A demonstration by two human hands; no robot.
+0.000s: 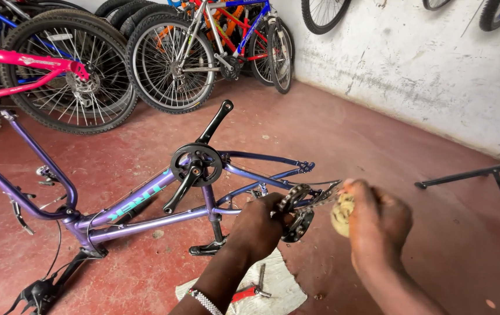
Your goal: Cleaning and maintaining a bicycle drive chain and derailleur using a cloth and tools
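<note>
Gripping derailleur (297,214) in left hand (260,224) fingers, right hand (378,224) fingers closed on rag (341,213)

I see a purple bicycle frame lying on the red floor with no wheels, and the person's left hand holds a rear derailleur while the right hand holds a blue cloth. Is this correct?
One detail is wrong: the head view shows the cloth in the right hand is pale yellowish, not blue. The rest stands: the purple bicycle frame lies on the red floor with no wheels, and the left hand holds the rear derailleur.
</note>
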